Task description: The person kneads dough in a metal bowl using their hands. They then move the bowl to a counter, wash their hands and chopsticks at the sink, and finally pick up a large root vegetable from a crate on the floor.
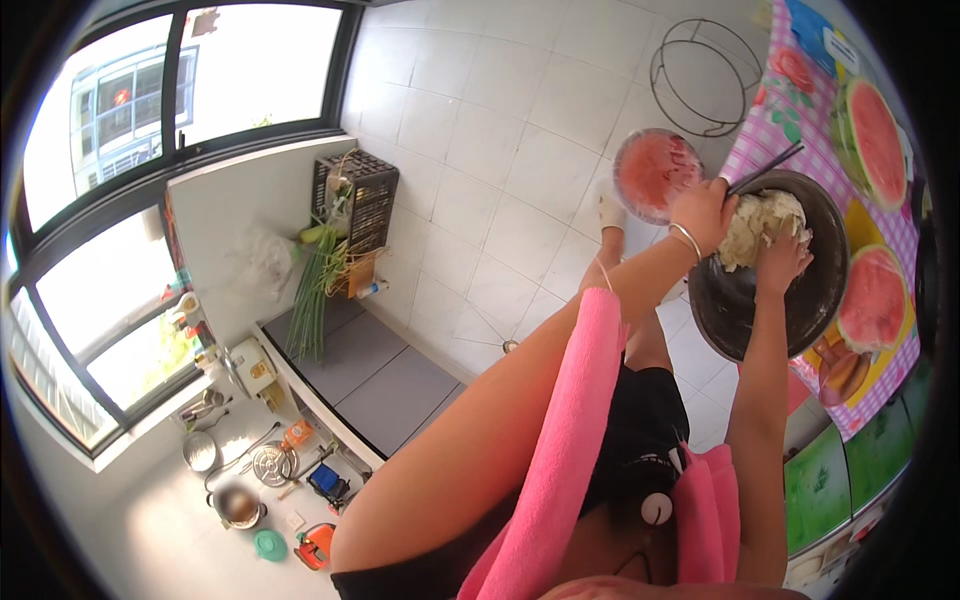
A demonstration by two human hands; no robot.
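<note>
A big dark round bowl [735,320] holds a rough, pale lump of dough [750,235]. At the bowl's left rim my left hand [704,214], with a bracelet at the wrist, is closed around a pair of dark chopsticks [768,167]. The chopsticks point up and right over the far rim. My right hand [783,264] is inside the bowl, its fingers curled into the right side of the dough. Part of the fingertips is hidden in the dough.
A checked tablecloth [752,140] carries cut watermelon halves [878,140] on the right. Beyond my left hand stands a round container of red watermelon [655,175]. A wire rack [705,78] is at the back. A dark crate [355,200] with green onions [318,300] stands left.
</note>
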